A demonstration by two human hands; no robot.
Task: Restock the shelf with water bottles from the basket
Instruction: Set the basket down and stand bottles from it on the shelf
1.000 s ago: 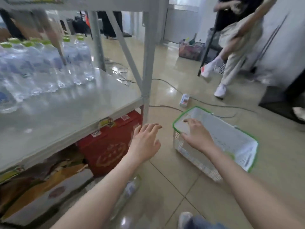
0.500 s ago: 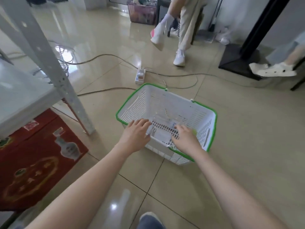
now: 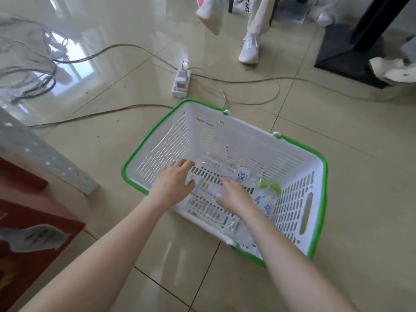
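Observation:
The white basket with a green rim (image 3: pixel 155 140) stands on the tiled floor in front of me. Several clear water bottles (image 3: pixel 244 176) with blue labels and green caps (image 3: pixel 263 183) lie on its bottom. My left hand (image 3: pixel 174 185) is down inside the basket near its left wall, fingers apart, over a clear bottle. Just right of it, my right hand (image 3: pixel 235 194) rests on the bottles, fingers spread and not closed around one. Of the shelf, only a grey perforated leg (image 3: pixel 45 163) shows at the left edge.
A red carton (image 3: pixel 33 221) sits under the shelf at lower left. A white power strip (image 3: pixel 181 83) and several cables (image 3: pixel 101 52) lie just beyond the basket. Another person's legs and white shoe (image 3: pixel 248 50) stand behind, beside a black stand base (image 3: pixel 346 52).
My view dropped from the shelf to the basket. Both hands moved from the basket's near rim down inside it onto the bottles.

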